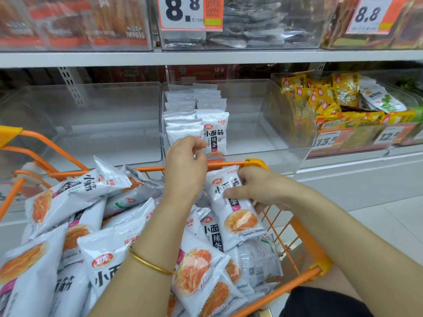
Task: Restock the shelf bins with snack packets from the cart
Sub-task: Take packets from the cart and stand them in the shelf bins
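Shelf [206,58], clear bin [247,106], cart [229,165], seemingly tiled floor [377,216]

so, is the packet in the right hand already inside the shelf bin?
No: the right hand grips the packet over the cart, short of the middle bin.

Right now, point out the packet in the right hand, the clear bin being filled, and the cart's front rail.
held packet [240,221]: head view, on its printed orange food picture.
middle bin [281,160]: head view, on its clear front wall.
cart rail [226,165]: head view, on the orange top bar.
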Tool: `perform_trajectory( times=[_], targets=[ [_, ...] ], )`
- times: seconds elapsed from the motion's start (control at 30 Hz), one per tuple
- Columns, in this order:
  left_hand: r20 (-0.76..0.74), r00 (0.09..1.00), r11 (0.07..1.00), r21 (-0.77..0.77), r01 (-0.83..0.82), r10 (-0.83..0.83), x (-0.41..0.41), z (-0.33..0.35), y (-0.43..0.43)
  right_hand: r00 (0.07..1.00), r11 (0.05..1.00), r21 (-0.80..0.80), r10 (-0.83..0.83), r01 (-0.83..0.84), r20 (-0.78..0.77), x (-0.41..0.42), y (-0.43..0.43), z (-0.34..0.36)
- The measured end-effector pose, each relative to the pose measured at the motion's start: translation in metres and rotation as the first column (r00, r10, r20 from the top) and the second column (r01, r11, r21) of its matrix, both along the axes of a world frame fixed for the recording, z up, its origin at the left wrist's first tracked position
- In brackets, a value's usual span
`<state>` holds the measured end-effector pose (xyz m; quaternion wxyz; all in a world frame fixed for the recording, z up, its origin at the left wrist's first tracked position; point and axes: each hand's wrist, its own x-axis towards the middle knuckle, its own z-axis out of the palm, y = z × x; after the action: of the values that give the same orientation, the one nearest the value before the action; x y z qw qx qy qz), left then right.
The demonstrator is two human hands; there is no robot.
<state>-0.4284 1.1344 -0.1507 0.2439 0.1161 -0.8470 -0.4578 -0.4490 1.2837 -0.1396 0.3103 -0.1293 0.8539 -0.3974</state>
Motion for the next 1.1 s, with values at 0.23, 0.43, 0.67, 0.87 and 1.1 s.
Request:
perform_trajectory(
  times=[0.23, 0.43, 0.67, 0.87, 1.1],
  targets=[
    [-0.022, 0.999, 1.000, 0.011, -0.026, 0.026, 0.001, 0.001, -0.001, 0.967, 0.934, -0.288, -0.241, 0.210, -0.076, -0.021, 0.029, 0.045],
    [0.026, 0.999, 1.000, -0.008, -0.021, 0.021, 0.001, 0.000, -0.002, 0.842, 0.766, -0.566, -0.494, 0.303, -0.218, -0.070, -0.006, 0.051],
    [0.051, 0.999, 1.000, -0.007, -0.018, 0.018, 0.001, 0.001, -0.002, 0.857, 0.903, -0.244, -0.417, 0.353, -0.302, -0.104, -0.038, 0.010],
    [0.040, 0.999, 1.000, -0.018, -0.014, 0.015, 0.001, -0.001, -0.002, 0.881, 0.947, -0.061, -0.315, 0.314, -0.354, -0.110, -0.047, -0.006],
    [0.047, 0.999, 1.000, -0.014, -0.014, 0.015, 0.000, -0.002, -0.003, 0.882, 0.952, 0.124, -0.205, 0.280, -0.425, -0.102, -0.041, 0.007]
  ],
)
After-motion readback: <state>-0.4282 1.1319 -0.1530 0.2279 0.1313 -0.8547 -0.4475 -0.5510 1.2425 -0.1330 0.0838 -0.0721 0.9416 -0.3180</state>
